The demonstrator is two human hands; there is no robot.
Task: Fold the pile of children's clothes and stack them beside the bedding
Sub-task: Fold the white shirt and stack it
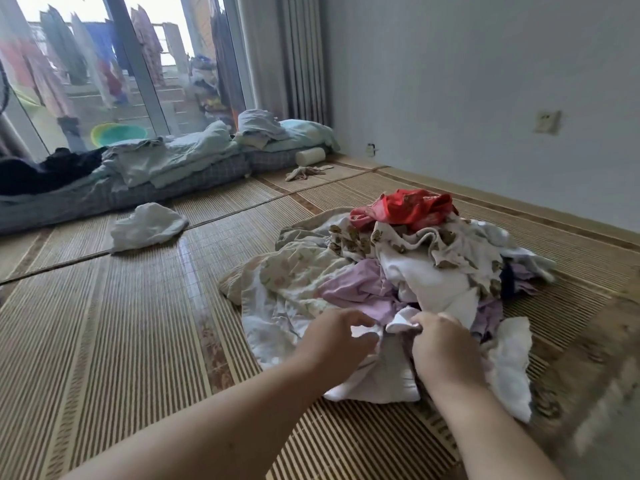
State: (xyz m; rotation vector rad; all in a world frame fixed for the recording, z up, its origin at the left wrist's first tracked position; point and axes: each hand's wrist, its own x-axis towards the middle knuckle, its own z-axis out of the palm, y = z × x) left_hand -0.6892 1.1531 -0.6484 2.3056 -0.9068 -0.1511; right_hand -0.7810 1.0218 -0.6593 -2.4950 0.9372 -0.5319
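Note:
A loose pile of children's clothes (408,265) lies on the bamboo mat, with a red piece (405,207) on top, a lilac piece (360,289) in the middle and floral and white pieces around it. At the pile's near edge my left hand (337,344) and my right hand (445,348) both pinch the top edge of a white garment (384,379), a hand's width apart. Folded bedding (166,161) lies on a checked mattress at the far left, under the window. One white garment (147,226) lies alone on the mat near the bedding.
The bamboo mat (121,323) covers the floor. A beige cloth (304,172) and a white roll (311,156) lie by the mattress end. A grey wall with a socket (547,122) runs along the right. Glass doors (138,64) stand behind the bedding.

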